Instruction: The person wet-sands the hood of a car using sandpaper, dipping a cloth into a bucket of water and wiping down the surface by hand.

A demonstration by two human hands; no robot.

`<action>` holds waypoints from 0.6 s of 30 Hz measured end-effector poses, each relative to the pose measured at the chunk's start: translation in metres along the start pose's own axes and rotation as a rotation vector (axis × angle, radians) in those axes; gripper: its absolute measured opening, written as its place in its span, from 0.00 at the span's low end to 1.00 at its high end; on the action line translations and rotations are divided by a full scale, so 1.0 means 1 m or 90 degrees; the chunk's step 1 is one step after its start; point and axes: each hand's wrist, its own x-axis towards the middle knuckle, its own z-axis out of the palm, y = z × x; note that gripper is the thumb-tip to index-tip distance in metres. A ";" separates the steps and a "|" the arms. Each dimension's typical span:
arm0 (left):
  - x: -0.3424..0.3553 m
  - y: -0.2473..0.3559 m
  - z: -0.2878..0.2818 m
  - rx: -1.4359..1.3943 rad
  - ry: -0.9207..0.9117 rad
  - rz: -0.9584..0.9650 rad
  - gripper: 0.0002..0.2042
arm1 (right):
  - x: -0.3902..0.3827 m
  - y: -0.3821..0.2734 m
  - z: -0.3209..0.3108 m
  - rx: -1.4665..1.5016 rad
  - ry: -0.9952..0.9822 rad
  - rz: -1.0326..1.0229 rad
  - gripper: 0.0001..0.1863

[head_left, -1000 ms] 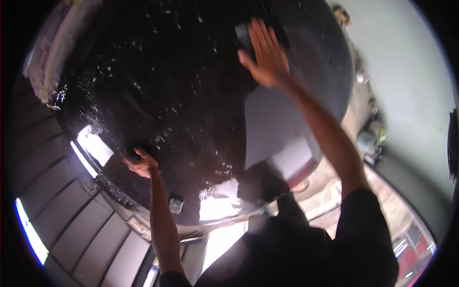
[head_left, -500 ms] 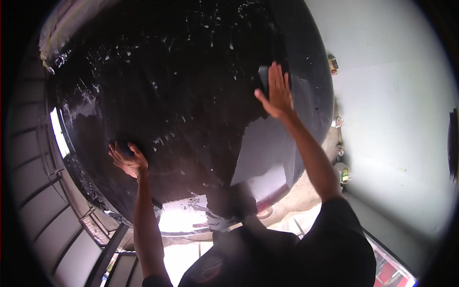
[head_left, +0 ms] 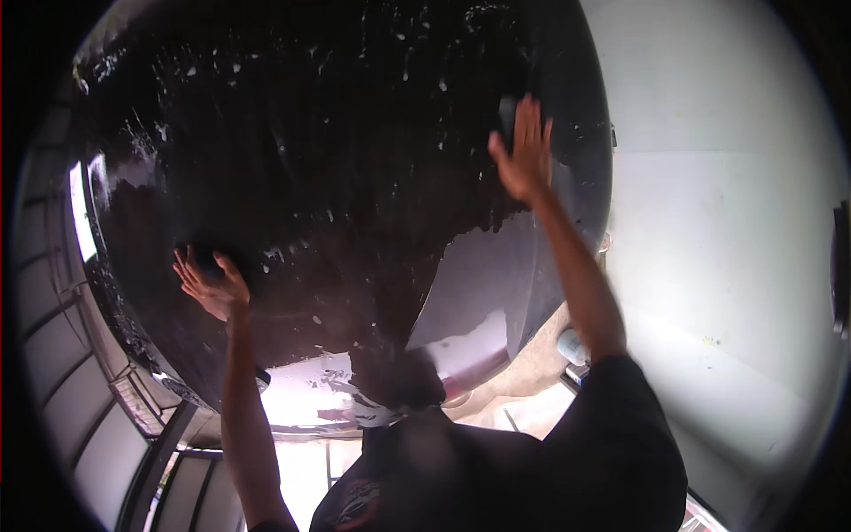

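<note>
A large, dark, glossy curved panel [head_left: 337, 160] spreads out before me, wet and dotted with white flecks and streaks. High on its right side lies my right hand [head_left: 527, 151], open and flat, fingers stretched away from me. A small grey block-like piece [head_left: 507, 113] shows between its thumb and fingers, partly hidden by the hand. My left hand [head_left: 211, 282] rests flat on the lower left of the panel, its fingers stretched and the thumb apart. Beside that thumb is a dark patch [head_left: 209, 257]; I cannot tell whether it is a pad or a shadow.
A pale wall [head_left: 718, 230] runs along the right. At the panel's lower right, a whitish container [head_left: 573, 347] stands near my right arm. Light grey panels with dark frames [head_left: 66, 381] line the left side. Bright reflections [head_left: 310, 390] lie along the panel's near edge.
My right hand has slid slightly farther up the panel, the grey piece moving with it. The left hand appears a little farther left, though the whole view has shifted too.
</note>
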 end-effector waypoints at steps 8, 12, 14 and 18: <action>0.004 0.006 -0.007 0.038 -0.030 -0.013 0.29 | -0.001 -0.057 0.001 0.035 -0.020 -0.005 0.53; 0.004 0.004 -0.006 0.049 -0.036 -0.005 0.31 | -0.026 -0.067 -0.001 0.065 -0.037 -0.092 0.54; 0.003 0.001 -0.004 0.038 -0.029 0.007 0.31 | 0.040 -0.048 0.005 0.030 -0.005 -0.076 0.55; 0.003 -0.007 0.002 -0.001 -0.017 0.025 0.32 | 0.081 -0.042 0.019 0.112 -0.001 0.007 0.53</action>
